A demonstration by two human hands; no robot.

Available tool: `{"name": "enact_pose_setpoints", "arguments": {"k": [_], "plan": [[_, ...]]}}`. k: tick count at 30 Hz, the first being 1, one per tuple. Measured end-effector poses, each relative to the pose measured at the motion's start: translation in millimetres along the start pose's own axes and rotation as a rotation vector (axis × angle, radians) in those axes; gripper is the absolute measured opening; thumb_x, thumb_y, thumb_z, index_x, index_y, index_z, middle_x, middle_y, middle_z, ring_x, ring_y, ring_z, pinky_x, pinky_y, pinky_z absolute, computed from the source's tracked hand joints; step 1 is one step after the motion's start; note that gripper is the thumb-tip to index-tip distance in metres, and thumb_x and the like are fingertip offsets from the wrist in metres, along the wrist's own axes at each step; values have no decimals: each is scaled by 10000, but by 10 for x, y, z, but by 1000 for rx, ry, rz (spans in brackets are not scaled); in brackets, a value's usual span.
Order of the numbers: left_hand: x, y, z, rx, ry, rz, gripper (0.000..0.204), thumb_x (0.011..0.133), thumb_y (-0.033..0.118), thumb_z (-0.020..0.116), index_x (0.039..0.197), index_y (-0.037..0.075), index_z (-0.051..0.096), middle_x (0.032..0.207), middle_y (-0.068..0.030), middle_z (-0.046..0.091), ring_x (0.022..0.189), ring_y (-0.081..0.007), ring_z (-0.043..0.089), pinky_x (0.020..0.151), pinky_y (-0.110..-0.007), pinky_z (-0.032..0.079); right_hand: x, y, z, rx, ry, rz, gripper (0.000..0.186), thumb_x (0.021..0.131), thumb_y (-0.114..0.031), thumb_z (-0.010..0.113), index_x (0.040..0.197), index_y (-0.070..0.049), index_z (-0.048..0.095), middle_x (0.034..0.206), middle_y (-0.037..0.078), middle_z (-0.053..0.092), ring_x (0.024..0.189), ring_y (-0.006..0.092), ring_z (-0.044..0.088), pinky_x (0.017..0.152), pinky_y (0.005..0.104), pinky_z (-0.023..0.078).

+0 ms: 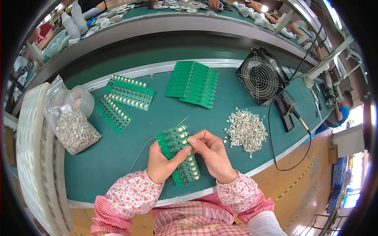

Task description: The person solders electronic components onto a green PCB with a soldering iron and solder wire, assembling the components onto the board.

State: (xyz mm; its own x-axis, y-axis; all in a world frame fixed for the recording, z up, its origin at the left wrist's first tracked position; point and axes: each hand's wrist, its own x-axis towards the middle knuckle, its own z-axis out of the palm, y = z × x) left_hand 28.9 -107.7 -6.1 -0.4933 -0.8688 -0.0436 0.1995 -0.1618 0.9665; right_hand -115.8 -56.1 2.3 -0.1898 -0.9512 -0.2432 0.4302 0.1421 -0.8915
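Now both hands on a green circuit board strip at lower centre of the frame.

Far left: white foam trays (33, 149) along the table edge, then a clear plastic bag (73, 126) of small metal parts beside a roll of clear tape (83, 100). Upper left of centre: three green board strips (125, 96) lying flat on the green table (118, 157). Lower centre: left hand (162, 163) grasping the green circuit board strip (179, 153) from beneath, thumb across its face. Just right: right hand (212, 151) pinching at the strip's upper edge, fingertips (193, 139) closed on a small part too tiny to tell. Upper centre: stack of green boards (193, 83). Right of centre: loose pile of metal terminals (246, 129). Upper right: small black fan (262, 76).
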Motion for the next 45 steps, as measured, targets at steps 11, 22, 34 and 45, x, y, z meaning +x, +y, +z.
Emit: {"name": "enact_pose_setpoints", "arguments": {"k": [11,22,34,45], "plan": [[20,-74,-13,204,-63,92,308,767,47,718,1050,13,602,906,-31,647,816,-105,607,715,-251,485,-35,95,-39,-111,1,-90,174,908,-143,604,954,-23,488,874,31,580,816,66,535,736,218,440],[53,16,-8,-111,-48,-70,241,784,-4,690,997,8,580,896,-48,638,795,-125,628,721,-285,521,-81,-279,-616,-1424,530,-824,246,699,-86,742,909,-62,616,895,84,581,853,286,531,760,379,420],[38,10,-35,-112,-66,-67,230,788,-4,694,998,5,601,913,-42,648,810,-109,626,722,-266,515,-164,-263,-381,-568,257,-273,60,847,-80,639,877,-30,626,862,44,654,841,123,582,752,264,456],[22,-16,-24,-10,-54,1,231,792,10,689,1010,-2,613,929,-36,661,819,-83,613,715,-247,501,-68,106,119,-66,127,-112,157,929,-153,571,969,-2,556,905,15,590,840,58,527,764,207,425]]}}
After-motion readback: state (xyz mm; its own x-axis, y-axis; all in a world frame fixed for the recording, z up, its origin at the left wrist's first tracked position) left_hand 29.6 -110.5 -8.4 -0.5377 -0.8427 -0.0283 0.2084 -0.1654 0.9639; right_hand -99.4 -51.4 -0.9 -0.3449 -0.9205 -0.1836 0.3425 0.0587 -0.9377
